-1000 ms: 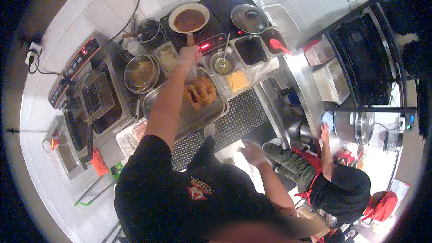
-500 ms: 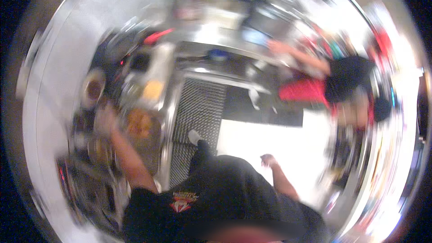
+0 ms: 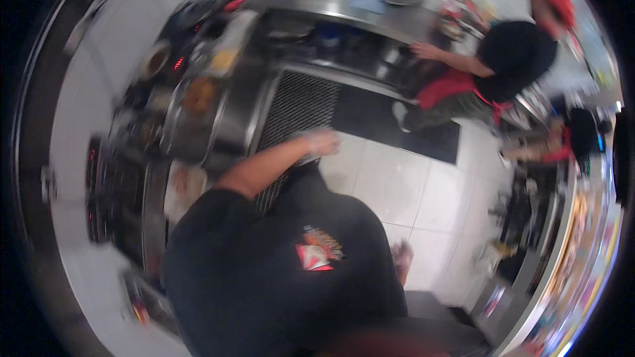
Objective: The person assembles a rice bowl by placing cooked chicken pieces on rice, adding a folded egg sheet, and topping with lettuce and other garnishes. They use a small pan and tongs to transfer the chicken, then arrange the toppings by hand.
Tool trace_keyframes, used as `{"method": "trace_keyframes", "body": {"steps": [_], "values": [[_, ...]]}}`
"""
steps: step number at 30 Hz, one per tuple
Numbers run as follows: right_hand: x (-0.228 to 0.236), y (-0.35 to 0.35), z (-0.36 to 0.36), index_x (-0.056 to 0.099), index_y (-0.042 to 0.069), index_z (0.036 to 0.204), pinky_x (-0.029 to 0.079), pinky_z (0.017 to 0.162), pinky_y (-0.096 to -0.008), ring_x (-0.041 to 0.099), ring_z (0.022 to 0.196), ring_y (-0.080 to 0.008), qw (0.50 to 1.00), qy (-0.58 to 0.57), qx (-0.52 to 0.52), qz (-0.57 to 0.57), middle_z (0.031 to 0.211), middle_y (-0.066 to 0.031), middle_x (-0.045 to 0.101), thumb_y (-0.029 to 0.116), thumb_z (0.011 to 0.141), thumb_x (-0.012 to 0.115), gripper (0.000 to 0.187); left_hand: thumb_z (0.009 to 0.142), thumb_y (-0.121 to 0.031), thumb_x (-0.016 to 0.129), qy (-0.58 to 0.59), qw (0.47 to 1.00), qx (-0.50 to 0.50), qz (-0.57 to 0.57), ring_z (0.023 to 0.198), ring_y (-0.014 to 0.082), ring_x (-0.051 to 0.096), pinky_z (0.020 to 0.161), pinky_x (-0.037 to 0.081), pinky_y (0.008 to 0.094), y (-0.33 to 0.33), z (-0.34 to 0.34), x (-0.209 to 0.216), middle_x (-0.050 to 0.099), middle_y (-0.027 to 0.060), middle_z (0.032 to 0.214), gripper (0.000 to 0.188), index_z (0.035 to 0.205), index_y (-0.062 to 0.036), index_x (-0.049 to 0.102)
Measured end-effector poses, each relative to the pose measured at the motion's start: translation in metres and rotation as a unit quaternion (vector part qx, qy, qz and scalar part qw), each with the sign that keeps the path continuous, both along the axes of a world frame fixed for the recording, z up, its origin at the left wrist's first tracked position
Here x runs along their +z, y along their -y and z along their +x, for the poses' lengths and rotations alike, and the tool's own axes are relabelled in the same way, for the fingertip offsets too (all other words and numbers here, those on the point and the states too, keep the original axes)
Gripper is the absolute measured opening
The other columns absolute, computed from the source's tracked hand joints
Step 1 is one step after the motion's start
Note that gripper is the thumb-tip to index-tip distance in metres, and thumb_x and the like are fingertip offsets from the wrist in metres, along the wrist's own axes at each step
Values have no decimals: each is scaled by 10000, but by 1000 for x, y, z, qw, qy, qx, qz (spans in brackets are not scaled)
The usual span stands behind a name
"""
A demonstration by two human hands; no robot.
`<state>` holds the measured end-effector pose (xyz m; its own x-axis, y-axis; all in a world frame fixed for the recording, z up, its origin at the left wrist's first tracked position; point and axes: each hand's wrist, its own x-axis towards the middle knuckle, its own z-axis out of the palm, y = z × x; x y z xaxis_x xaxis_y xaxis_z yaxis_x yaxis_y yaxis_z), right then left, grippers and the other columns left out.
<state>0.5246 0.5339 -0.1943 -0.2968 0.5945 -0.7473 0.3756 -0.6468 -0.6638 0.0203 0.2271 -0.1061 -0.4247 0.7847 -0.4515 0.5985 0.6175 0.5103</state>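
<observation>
Though blur hides either grip's state, left hand (image 3: 322, 143) angles inward; right hand (image 3: 402, 255) hangs.

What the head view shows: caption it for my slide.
The wearer's left hand hangs apart from the tray of golden-brown food, while a co-worker stands by a steel counter.

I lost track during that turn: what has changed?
The view swung right. The left hand withdrew from beside the pan and is over the floor; the right hand drew in lower. I can't tell if either holds anything. The fried food stays on the tray.
</observation>
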Motion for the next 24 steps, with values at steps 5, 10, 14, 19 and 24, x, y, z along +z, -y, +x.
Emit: {"method": "trace_keyframes", "body": {"steps": [5,10,14,19,24], "values": [[-18,39,127,518,21,1370,566,682,-368,658,962,-246,956,252,124,-83,1191,-162,614,257,991,612,457,922,-290,575,-130,978,-164,-27,995,325,700,851,567,445,13,-1,-31,738,143,1028,286,999,-67,736],[-33,45,108,542,28,1296,554,640,-363,663,885,-243,954,247,140,-97,1096,-149,628,269,978,622,406,899,-250,571,-217,972,-65,-62,976,333,708,863,574,436,83,-19,-74,739,137,1002,252,922,-73,749],[-30,38,72,561,35,1236,544,607,-360,667,824,-240,961,220,149,-82,1020,-140,639,279,969,630,369,913,-316,593,-212,959,137,-126,969,352,702,877,568,445,139,-50,-70,737,180,997,290,927,-72,747],[-17,8,-12,585,42,1162,531,565,-356,672,747,-236,982,143,113,-40,926,-127,653,290,956,640,327,913,-333,579,-291,902,300,-104,1034,368,696,917,553,490,221,-167,-47,727,202,1083,326,1002,-71,751],[28,-21,-122,602,33,1174,497,504,-337,599,606,-194,985,147,86,31,803,-83,617,255,990,599,289,1033,-369,438,-200,887,383,-163,1469,361,392,1210,312,454,307,-317,-62,364,197,1615,554,1504,-80,474]]}}
